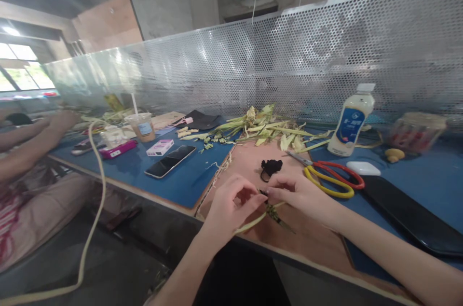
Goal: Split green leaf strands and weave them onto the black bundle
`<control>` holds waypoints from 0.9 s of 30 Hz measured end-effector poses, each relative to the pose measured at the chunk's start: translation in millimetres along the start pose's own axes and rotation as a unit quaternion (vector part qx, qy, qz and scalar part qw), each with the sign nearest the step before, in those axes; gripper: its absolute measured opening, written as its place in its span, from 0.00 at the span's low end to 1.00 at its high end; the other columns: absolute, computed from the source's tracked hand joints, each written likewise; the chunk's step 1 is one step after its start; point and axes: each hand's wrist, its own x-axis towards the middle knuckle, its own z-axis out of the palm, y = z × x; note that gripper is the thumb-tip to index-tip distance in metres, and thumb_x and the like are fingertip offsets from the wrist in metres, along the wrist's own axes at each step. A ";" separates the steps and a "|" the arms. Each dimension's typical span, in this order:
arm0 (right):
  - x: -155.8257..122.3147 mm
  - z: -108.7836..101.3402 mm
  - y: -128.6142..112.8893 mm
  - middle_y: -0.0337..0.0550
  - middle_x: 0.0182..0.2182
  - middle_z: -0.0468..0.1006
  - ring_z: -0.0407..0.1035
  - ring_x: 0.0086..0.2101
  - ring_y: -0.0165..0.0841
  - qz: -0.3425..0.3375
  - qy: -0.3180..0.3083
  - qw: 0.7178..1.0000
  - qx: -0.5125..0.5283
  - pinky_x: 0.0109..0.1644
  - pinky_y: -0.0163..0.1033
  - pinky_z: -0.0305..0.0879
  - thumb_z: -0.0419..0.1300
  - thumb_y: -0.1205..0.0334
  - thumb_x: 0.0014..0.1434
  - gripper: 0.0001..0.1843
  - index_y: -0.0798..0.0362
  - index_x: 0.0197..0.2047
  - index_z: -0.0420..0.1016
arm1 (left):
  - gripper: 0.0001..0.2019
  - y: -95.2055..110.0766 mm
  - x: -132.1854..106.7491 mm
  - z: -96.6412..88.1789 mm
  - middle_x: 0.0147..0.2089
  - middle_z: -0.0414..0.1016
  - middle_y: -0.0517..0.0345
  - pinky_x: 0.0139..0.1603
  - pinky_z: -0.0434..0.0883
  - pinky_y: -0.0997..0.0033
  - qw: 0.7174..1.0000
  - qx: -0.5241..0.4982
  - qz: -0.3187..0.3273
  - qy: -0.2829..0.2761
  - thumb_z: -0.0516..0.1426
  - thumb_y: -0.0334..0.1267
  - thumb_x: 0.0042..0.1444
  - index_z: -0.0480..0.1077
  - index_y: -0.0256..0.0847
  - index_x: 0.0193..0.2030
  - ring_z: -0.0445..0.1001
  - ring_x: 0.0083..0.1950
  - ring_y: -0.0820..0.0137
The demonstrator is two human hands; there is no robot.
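My left hand (231, 204) and my right hand (294, 192) meet over a brown board (307, 238) at the table's near edge. Both pinch a small bundle of pale green leaf strips (269, 212), with a dark tie where the fingertips touch. One strip trails down to the left below my left hand. A small clump of black ties (271, 167) lies on the board just beyond my fingers. Scissors with red and yellow handles (331, 175) lie to the right of my right hand.
A pile of green leaves (264, 127) lies by the perforated metal screen. A white bottle (352, 120), a white case (363, 168), phones (170, 161) (412, 214), a drink cup (142, 125) and a pink box (160, 147) sit on the blue table. Another person (32, 171) sits at left.
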 end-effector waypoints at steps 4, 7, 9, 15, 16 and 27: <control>-0.9 2.3 2.6 0.37 0.24 0.68 0.62 0.29 0.29 0.006 -0.008 1.000 0.012 0.33 0.33 0.57 0.55 0.57 0.54 0.11 0.55 0.27 0.69 | 0.16 2.9 -0.8 5.6 0.27 0.63 0.61 0.27 0.59 0.76 0.998 0.062 0.007 -0.003 0.61 0.48 0.44 0.63 0.37 0.25 0.61 0.28 0.76; -0.8 3.7 5.2 0.37 0.25 0.69 0.63 0.29 0.29 0.007 -0.017 1.000 0.011 0.34 0.33 0.58 0.55 0.55 0.55 0.12 0.55 0.28 0.69 | 0.13 2.0 -0.7 9.1 0.27 0.62 0.60 0.28 0.59 0.76 0.997 0.075 0.016 -0.013 0.56 0.44 0.51 0.63 0.37 0.25 0.61 0.28 0.76; -0.6 3.5 5.7 0.37 0.24 0.69 0.62 0.29 0.29 0.007 -0.010 1.000 -0.002 0.33 0.33 0.58 0.54 0.55 0.55 0.12 0.55 0.27 0.68 | 0.10 0.8 -0.5 8.6 0.28 0.64 0.59 0.28 0.59 0.77 0.998 0.063 0.019 -0.024 0.53 0.40 0.54 0.65 0.37 0.26 0.62 0.28 0.77; -0.4 0.9 0.8 0.38 0.25 0.71 0.64 0.29 0.29 -0.007 0.027 0.998 -0.061 0.33 0.33 0.59 0.53 0.58 0.55 0.10 0.55 0.27 0.69 | 0.09 -2.3 0.0 -1.0 0.31 0.68 0.57 0.30 0.61 0.76 1.000 0.004 -0.019 -0.011 0.54 0.41 0.54 0.69 0.37 0.30 0.65 0.30 0.75; -0.4 0.8 0.4 0.38 0.25 0.72 0.65 0.29 0.30 -0.009 0.034 0.997 -0.075 0.33 0.34 0.59 0.53 0.59 0.55 0.10 0.54 0.27 0.70 | 0.09 -2.8 0.0 -2.5 0.32 0.69 0.57 0.30 0.61 0.76 0.999 -0.013 -0.034 -0.011 0.54 0.41 0.53 0.69 0.38 0.31 0.65 0.31 0.74; 1.4 1.6 5.2 0.40 0.25 0.72 0.65 0.29 0.31 -0.032 0.050 0.988 -0.142 0.33 0.35 0.59 0.52 0.57 0.56 0.12 0.53 0.27 0.70 | 0.11 1.7 2.6 -13.7 0.25 0.63 0.63 0.23 0.53 0.79 0.955 -0.228 -0.165 -0.091 0.52 0.44 0.55 0.64 0.37 0.29 0.56 0.23 0.80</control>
